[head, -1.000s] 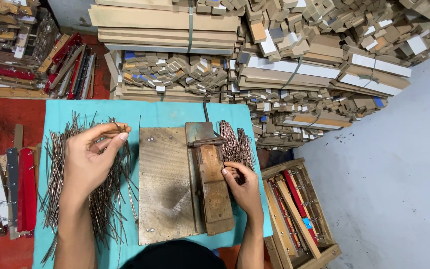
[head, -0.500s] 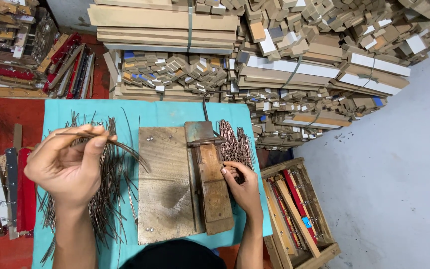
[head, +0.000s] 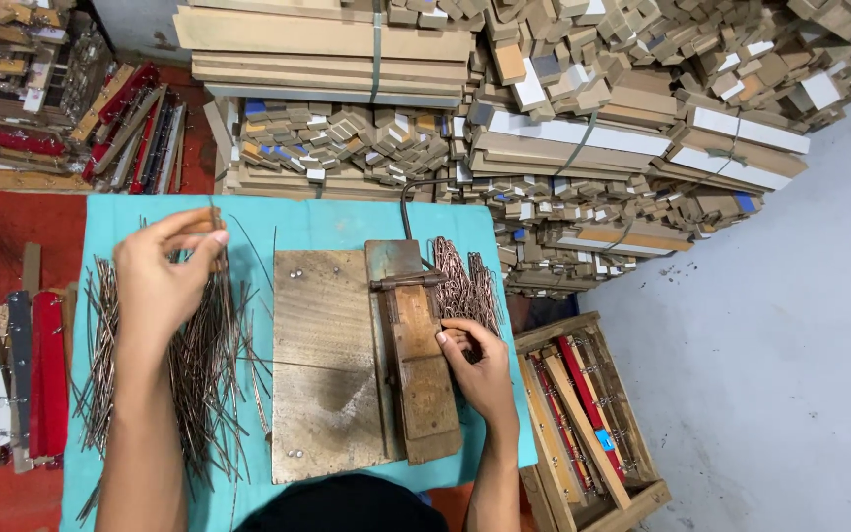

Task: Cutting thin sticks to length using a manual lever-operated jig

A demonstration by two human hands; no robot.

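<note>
1. Filling the space beyond the table's far edge are piled wooden strips and bundles (head: 544, 108), strapped in stacks.
2. Carrying the work is a table (head: 327, 227) covered in turquoise, seen from above.
3. Lying at the middle of the table is a wooden board (head: 322, 365), reaching from mid-table to the near edge.
4. Sitting along the board's right side is a hinged wooden press (head: 416, 365), its lever arm running toward the near edge.
5. Standing off the table's right edge, near its near right corner, is a wooden crate (head: 583, 424) holding red and tan strips.
6. Spreading over the left part of the table is a heap of straight wire rods (head: 199, 374).
7. Lying near the right edge, just beside the press, is a pile of bent wire pieces (head: 465, 281).
8. Hovering over the rods near the far left corner is the left hand (head: 164, 281), its grip pinching together on a few thin rods at the fingertips.
9. Resting at the right side of the press is the right hand (head: 480, 369), fingers curled against the press edge and touching the bent pieces; whether its grip is clamped on anything I cannot tell.
</note>
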